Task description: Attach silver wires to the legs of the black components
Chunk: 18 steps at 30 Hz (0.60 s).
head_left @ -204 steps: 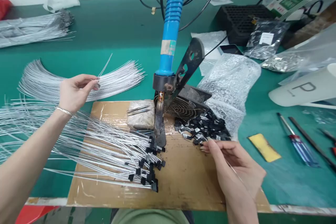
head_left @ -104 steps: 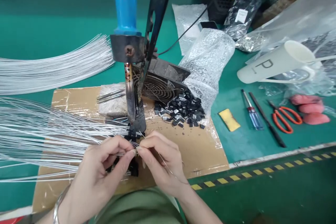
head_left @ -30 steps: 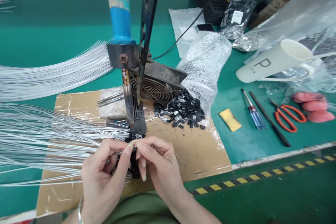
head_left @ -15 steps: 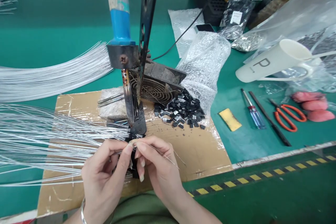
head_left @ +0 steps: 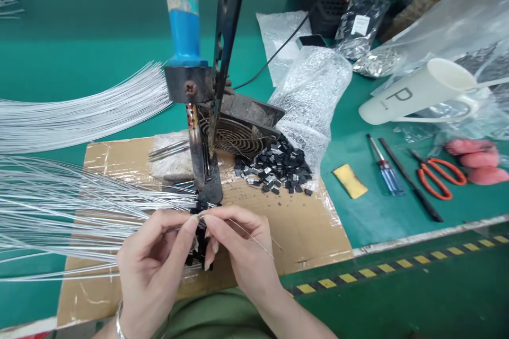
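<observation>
Just in front of the soldering iron (head_left: 183, 37), my two hands meet with fingertips almost touching. My left hand (head_left: 157, 259) is closed in a pinch, and what lies between its thumb and forefinger is too small to make out. My right hand (head_left: 244, 254) pinches a thin wire (head_left: 254, 239), whose loose ends trail back over the hand to the right. Beneath the fingers, small black connectors (head_left: 202, 206) sit at the ends of many silvery wires (head_left: 99, 196) fanning in from the left. The iron hangs tip down in a dark metal stand (head_left: 228, 10).
A dirty fan (head_left: 238, 135) and a heap of black connectors (head_left: 278, 164) lie behind my hands on cardboard (head_left: 306, 233). To the right are a yellow sponge (head_left: 350, 181), screwdriver (head_left: 387, 169), dark rod (head_left: 411, 180), orange-handled cutters (head_left: 439, 175) and white mug (head_left: 417, 92). Another wire bundle (head_left: 79, 111) lies left.
My hands have drawn slightly apart, the left shifting a little left and the right a little right. The whole view has also moved slightly.
</observation>
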Available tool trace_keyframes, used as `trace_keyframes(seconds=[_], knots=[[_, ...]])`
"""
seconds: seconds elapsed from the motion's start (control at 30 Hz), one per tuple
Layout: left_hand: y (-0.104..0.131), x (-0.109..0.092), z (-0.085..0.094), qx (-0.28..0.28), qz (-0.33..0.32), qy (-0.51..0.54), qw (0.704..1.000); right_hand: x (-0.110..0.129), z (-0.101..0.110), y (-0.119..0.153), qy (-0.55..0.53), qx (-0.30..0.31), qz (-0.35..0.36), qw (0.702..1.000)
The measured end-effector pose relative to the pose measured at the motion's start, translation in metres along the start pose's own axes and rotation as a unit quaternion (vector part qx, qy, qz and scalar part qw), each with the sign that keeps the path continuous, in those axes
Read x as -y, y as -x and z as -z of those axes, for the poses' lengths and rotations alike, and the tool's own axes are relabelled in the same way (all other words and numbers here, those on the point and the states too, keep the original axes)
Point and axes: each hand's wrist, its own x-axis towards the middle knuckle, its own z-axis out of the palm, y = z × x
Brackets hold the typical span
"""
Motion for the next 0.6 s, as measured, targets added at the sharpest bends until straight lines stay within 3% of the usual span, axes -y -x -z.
trace_keyframes(seconds=[0.13,0.47,0.6], knots=[[0.000,0.004,0.003,0.006,-0.042,-0.040,0.998,0.000,0.000,0.002,-0.006,0.007,-0.001,1.000],[0.007,0.009,-0.002,-0.010,-0.042,-0.052,0.998,0.001,0.001,0.002,-0.025,0.010,0.004,1.000],[0.004,0.013,0.000,-0.001,-0.089,-0.064,0.994,0.002,0.000,0.001,-0.048,0.013,-0.005,0.999]])
